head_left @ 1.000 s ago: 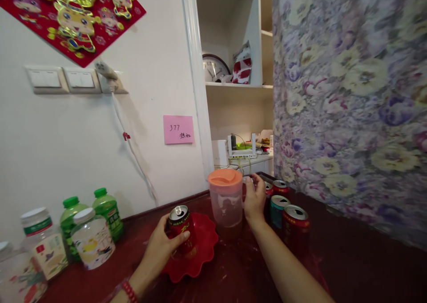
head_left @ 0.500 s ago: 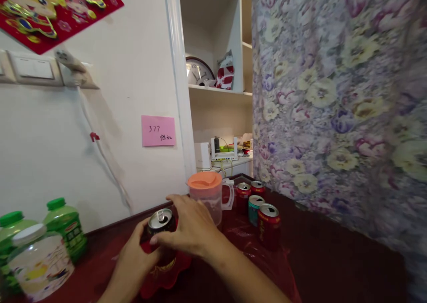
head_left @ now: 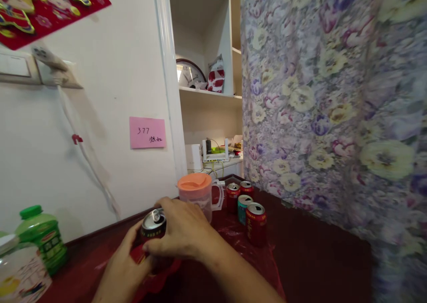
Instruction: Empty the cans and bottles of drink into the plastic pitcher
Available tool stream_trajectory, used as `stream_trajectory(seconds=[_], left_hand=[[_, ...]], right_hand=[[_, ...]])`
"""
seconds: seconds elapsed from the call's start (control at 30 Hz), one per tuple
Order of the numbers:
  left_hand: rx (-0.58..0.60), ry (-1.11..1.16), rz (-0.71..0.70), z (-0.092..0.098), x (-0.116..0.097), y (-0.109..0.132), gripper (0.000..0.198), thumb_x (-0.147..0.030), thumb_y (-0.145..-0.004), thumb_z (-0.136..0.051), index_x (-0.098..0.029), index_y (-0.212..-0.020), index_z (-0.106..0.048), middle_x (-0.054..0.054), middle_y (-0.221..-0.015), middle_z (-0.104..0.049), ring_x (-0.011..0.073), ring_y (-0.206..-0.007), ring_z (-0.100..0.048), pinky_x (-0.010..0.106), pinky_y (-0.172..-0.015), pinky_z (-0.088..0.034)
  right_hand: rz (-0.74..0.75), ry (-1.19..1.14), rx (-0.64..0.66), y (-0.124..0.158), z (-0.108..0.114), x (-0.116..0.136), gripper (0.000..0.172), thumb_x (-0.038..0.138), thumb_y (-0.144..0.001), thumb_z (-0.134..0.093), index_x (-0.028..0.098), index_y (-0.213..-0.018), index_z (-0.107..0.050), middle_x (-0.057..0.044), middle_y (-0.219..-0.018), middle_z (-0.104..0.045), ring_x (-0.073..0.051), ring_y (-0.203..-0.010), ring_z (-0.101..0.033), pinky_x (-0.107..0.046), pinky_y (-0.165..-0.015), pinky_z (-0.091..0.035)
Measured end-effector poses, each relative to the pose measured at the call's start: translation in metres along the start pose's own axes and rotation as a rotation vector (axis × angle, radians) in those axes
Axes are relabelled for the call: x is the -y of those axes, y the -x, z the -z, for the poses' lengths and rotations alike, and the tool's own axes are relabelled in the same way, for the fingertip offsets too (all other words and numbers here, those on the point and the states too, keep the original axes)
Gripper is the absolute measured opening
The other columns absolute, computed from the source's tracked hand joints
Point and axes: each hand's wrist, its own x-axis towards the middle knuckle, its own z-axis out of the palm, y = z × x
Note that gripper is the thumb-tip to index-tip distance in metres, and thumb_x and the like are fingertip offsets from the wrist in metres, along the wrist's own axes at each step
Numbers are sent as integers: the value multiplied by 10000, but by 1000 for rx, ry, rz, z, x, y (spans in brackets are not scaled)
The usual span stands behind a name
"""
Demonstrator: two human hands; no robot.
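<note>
A dark soda can (head_left: 153,233) with a silver top and a raised pull tab is between my two hands. My left hand (head_left: 124,261) curls around its left side. My right hand (head_left: 182,227) grips its right side, with the thumb across the front. Under the hands shows a red scalloped dish (head_left: 156,284), mostly hidden by the hands and the can. Just behind my right hand stands a clear pitcher (head_left: 205,205) with an orange lid (head_left: 194,181).
At the right stand several cans: a front red can (head_left: 256,225), a teal can (head_left: 243,212) and red ones behind. A green bottle (head_left: 43,238) and a white-lidded jar (head_left: 22,274) are at the left. Thin red plastic (head_left: 242,247) covers part of the dark table (head_left: 320,249); a floral curtain (head_left: 316,116) borders it.
The whole view has shifted, so the wall, bottles and cans sit further left. Both hands stay on the dark can, their grip much the same.
</note>
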Motion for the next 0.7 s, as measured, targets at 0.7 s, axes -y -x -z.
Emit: stream_trajectory(seconds=[0.7], left_hand=[[-14, 310, -51, 20, -46, 20, 659, -658, -817, -642, -240, -1318, -549, 99, -1302, -670, 320, -1179, -662, 398, -929, -606]], right_hand=[[-127, -28, -272, 30, 115, -45, 542, 364, -775, -817, 235, -1249, -589, -11, -983, -686, -250, -843, -631, -322, -728, -458]])
